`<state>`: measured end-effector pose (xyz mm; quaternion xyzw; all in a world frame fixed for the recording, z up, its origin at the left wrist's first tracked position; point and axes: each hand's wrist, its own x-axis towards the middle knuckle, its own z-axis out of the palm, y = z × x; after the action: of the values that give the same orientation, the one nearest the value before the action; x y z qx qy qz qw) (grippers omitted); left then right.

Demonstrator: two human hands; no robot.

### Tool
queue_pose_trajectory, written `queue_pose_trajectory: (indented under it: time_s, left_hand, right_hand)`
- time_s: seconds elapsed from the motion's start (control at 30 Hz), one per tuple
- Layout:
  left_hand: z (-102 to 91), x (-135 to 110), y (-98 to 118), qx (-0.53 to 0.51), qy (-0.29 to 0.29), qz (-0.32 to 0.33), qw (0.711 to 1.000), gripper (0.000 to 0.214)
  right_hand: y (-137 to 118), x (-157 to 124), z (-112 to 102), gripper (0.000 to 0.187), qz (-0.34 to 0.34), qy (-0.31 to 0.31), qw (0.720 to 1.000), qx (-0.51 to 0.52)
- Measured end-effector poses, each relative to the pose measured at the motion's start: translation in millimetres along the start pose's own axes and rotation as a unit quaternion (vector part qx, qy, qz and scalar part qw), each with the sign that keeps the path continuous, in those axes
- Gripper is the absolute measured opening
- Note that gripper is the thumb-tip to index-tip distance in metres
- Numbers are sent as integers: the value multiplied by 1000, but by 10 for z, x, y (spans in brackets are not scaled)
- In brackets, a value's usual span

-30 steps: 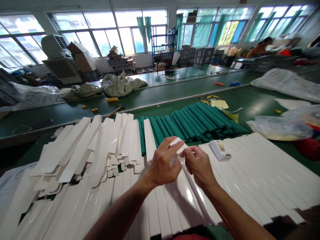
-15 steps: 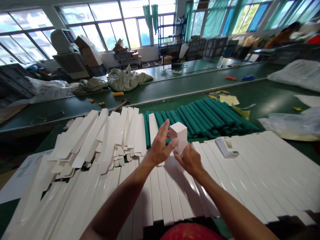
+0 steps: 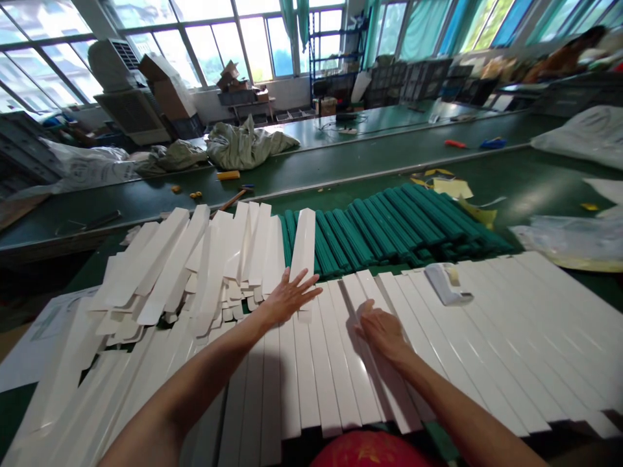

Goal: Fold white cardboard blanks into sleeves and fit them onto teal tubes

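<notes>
My left hand [image 3: 293, 297] has its fingers spread and holds nothing. It is over the lower end of a loose white carton [image 3: 304, 237] that leans across the green ribbed rods [image 3: 384, 227]; whether it touches the carton I cannot tell. My right hand [image 3: 382, 332] is curled over the side of a long white box [image 3: 396, 392] lying lengthwise in the row of similar boxes [image 3: 452, 331]. Its fingertips are partly hidden against the box. A heap of unfolded white cartons [image 3: 165, 266] with flaps lies left of my left hand.
A white tape dispenser [image 3: 448, 284] stands on the boxes to the right. Behind are a hammer [image 3: 231, 201], a yellow block [image 3: 228, 175], a crumpled cloth sheet [image 3: 248, 146] and a red-handled tool [image 3: 455, 143]. Clear plastic bags [image 3: 569, 240] lie at right. A person is far right.
The white box was upright between both hands and now lies in the row under my right hand. My left hand has let go and moved left to the loose carton.
</notes>
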<state>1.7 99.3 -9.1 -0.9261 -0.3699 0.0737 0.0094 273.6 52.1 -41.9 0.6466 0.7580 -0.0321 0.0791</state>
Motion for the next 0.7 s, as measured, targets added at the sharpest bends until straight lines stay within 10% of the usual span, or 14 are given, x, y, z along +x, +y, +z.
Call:
queue_pose_trajectory:
  time_s: [0.3, 0.7]
  left_hand:
    - [-188, 140, -402, 0, -37, 112, 993, 78]
    - [-175, 472, -177, -42, -1, 175, 984, 20]
  right_hand:
    - [133, -116, 197, 43, 11, 175, 985, -3]
    - [35, -115, 152, 34, 1, 221, 970, 98]
